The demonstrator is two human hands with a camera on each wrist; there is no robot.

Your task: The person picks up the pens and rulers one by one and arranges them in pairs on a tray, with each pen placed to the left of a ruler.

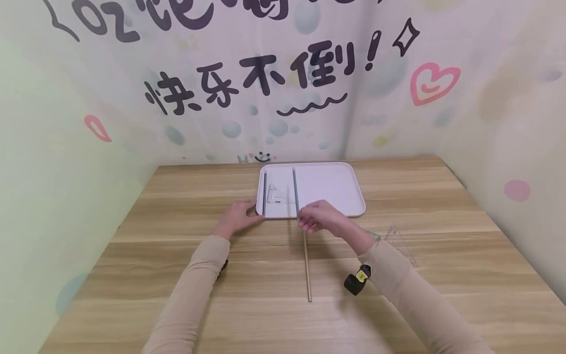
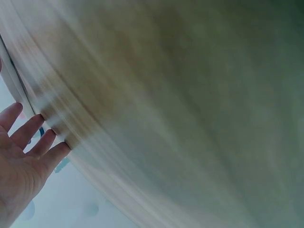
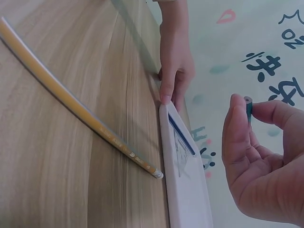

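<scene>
Wood-grain table (image 1: 247, 309); behind it, pale backdrop (image 1: 203, 135) with black lettering (image 1: 264, 78), pink heart (image 1: 434, 83).

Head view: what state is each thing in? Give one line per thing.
White tray: flat on table, left hand touching near-left corner.
Dark pencil: lying in tray, left side.
Set square: lying in tray.
Green pencil: pinched by right hand, raised over tray.
Gold pencil: lying on table, unheld.
Clear triangle: on table, partly hidden by right sleeve.
Green strip: partly hidden, shape unclear.
</scene>
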